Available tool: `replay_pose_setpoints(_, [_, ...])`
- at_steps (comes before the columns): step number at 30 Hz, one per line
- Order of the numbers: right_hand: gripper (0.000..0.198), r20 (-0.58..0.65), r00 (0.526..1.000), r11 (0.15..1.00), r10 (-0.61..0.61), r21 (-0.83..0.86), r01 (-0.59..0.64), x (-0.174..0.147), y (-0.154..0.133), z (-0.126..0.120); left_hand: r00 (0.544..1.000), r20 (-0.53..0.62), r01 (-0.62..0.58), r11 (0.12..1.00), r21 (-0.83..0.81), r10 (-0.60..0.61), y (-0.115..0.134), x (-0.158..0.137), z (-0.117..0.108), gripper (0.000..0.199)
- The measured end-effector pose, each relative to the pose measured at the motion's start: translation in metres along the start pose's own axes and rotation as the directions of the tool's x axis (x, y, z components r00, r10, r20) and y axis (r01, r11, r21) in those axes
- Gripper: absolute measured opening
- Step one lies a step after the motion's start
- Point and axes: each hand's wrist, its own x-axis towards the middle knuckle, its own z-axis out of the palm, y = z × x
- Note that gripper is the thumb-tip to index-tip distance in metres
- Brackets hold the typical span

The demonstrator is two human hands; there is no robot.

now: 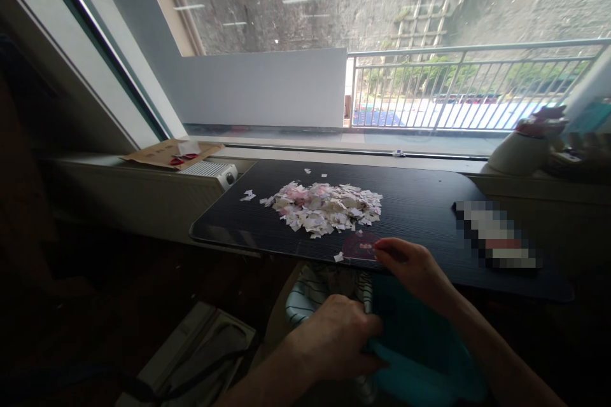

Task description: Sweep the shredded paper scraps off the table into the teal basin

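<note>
My right hand (411, 262) is at the near edge of the dark table (420, 203), its fingers pinched on the end of a flat, see-through pink plastic piece with a rounded outline (357, 247). Just beyond this piece lies a wide heap of small white and pinkish paper scraps (329, 206). One loose paper scrap (338, 257) rests by the table edge, left of the plastic. Below the table, my left hand (337, 338) is closed on the rim of a teal bin (424, 365). Its fingertips are partly hidden. Striped cloth (300, 302) shows behind that hand.
Scissors with red handles (184, 158) lie on a brown paper envelope (157, 154) on the sill at left, near a white radiator (210, 172). A pixelated object (496, 234) sits at the table's right. A window with a railing (458, 89) is ahead.
</note>
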Motion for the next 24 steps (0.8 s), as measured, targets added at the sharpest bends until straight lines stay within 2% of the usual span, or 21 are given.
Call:
replay_pose_setpoints(5, [0.024, -0.021, 1.000, 1.000, 0.007, 0.007, -0.006, 0.000, -0.002, 0.003, 1.000, 0.008, 0.012, 1.000, 0.003, -0.012, 0.000, 0.000, -0.003, 0.028])
replay_pose_setpoints(10, [0.022, 0.067, 0.997, 1.000, -0.029, 0.012, 0.028, -0.002, -0.008, 0.007, 1.000, 0.024, 0.019, 1.000, -0.005, -0.019, 0.000, -0.002, -0.006, 0.028])
replay_pose_setpoints(17, [0.023, 0.050, 0.997, 0.998, -0.066, -0.011, 0.066, 0.001, -0.012, 0.003, 0.999, 0.021, 0.046, 0.999, -0.016, -0.046, -0.003, -0.008, -0.009, 0.029])
replay_pose_setpoints(22, [0.027, -0.157, 0.987, 0.996, -0.046, -0.082, 0.034, 0.016, 0.009, -0.019, 0.989, 0.027, 0.145, 0.986, -0.078, -0.144, -0.007, -0.024, -0.013, 0.026])
replay_pose_setpoints(24, [0.028, -0.181, 0.983, 0.993, -0.039, -0.113, 0.019, 0.021, 0.018, -0.023, 0.980, 0.030, 0.200, 0.976, -0.091, -0.198, -0.010, -0.032, -0.015, 0.021])
